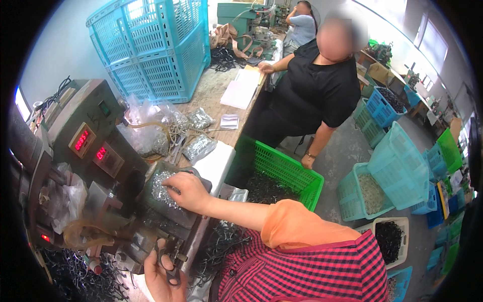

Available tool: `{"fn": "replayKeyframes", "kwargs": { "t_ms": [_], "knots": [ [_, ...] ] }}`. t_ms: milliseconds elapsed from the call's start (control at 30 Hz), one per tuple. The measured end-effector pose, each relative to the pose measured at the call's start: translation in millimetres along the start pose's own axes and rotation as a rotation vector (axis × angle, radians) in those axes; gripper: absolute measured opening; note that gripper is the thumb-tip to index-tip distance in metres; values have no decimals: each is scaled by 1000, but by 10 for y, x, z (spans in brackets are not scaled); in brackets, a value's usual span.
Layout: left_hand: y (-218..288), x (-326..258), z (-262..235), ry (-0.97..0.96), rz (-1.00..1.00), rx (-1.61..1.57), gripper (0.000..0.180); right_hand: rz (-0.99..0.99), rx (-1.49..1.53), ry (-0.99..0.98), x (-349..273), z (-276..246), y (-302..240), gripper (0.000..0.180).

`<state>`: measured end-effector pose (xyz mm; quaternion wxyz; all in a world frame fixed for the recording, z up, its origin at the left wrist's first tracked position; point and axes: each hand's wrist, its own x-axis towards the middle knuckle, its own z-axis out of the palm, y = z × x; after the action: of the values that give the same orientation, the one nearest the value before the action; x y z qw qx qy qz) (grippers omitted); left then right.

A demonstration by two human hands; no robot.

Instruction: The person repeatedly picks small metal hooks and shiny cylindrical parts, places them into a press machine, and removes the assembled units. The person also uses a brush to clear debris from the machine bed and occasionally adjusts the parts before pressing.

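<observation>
My right hand (190, 192) reaches over a dark tray (171, 214) with its fingers curled at a heap of small shiny metal pieces (162, 189). Whatever lies between its fingertips is too small to make out. Lower down, my left hand (160, 277) grips a dark curved piece with rounded, ring-like parts (167, 261), close to the front of a bench machine (90, 136) with red lit displays. Many similar black curved pieces (221, 251) lie loose between the tray and my checked apron.
Bags of metal pieces (200, 146) and a tall blue crate (151, 55) stand on the bench. A person in black (317, 85) stands beside it, one hand on a green crate (289, 168). Crates (365, 194) fill the floor at right; another person (302, 27) sits farther back.
</observation>
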<state>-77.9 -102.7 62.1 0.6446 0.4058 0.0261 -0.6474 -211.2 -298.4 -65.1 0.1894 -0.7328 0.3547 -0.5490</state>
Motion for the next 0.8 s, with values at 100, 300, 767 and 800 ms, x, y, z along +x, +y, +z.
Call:
{"fn": "replayKeyframes", "kwargs": {
  "t_ms": [100,300,767,800],
  "knots": [
    [-18,0,-60,-53,28,158,34,-8,-31,-2,-70,54,104,14],
    [179,-438,-478,-522,52,605,29,-32,-53,-54,-108,6,-10,11],
    [1731,1169,-2810,355,1055,2407,15,-42,-79,-94,-87,-15,-95,10],
    [1690,1108,-2733,393,1010,2360,16,-14,-44,-87,-110,-75,-81,11]
  ]
}}
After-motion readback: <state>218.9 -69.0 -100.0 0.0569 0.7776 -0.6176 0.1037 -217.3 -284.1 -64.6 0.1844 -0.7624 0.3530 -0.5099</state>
